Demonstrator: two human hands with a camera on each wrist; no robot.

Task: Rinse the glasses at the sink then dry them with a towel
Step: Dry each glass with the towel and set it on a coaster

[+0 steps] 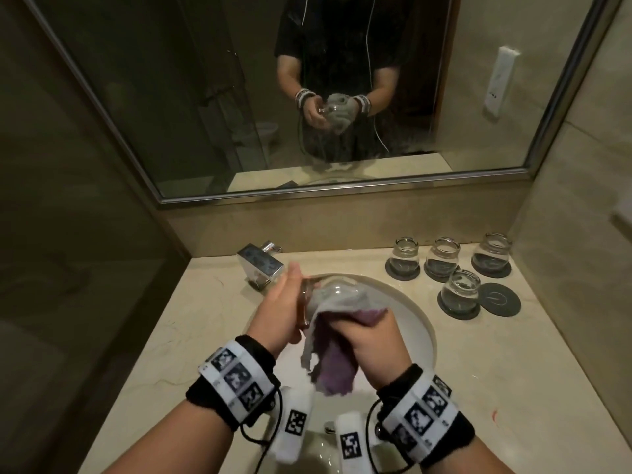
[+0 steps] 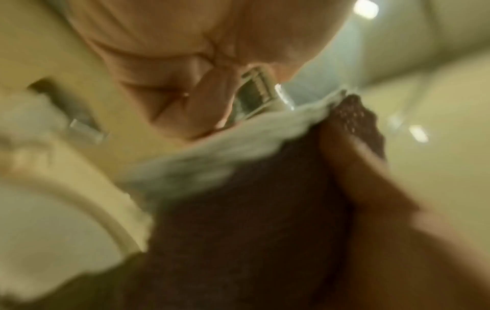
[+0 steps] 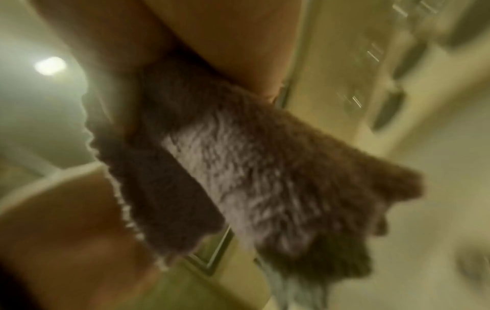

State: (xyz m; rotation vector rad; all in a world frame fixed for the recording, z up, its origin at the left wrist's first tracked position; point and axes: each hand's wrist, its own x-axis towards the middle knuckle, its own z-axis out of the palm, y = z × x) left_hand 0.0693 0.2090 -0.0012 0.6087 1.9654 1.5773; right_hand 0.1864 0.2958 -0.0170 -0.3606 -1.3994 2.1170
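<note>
Over the sink basin [image 1: 415, 323] my left hand [image 1: 284, 307] grips a clear glass [image 1: 330, 289] by its base, lying on its side. My right hand [image 1: 371, 347] clutches a grey and purple towel [image 1: 330, 360] wrapped over the glass's other end; loose cloth hangs down between my wrists. In the blurred left wrist view, the left hand [image 2: 185, 88] pinches the glass [image 2: 254, 93] above the towel [image 2: 238, 209]. The right wrist view is filled by the towel [image 3: 252, 167] under my right hand [image 3: 225, 37]. How far the towel reaches into the glass is hidden.
A chrome faucet [image 1: 260, 265] stands at the basin's back left. On the counter at the back right, several clear glasses [image 1: 443, 257] sit on dark round coasters, beside one empty coaster [image 1: 500, 300]. A mirror [image 1: 307, 97] spans the wall above the counter.
</note>
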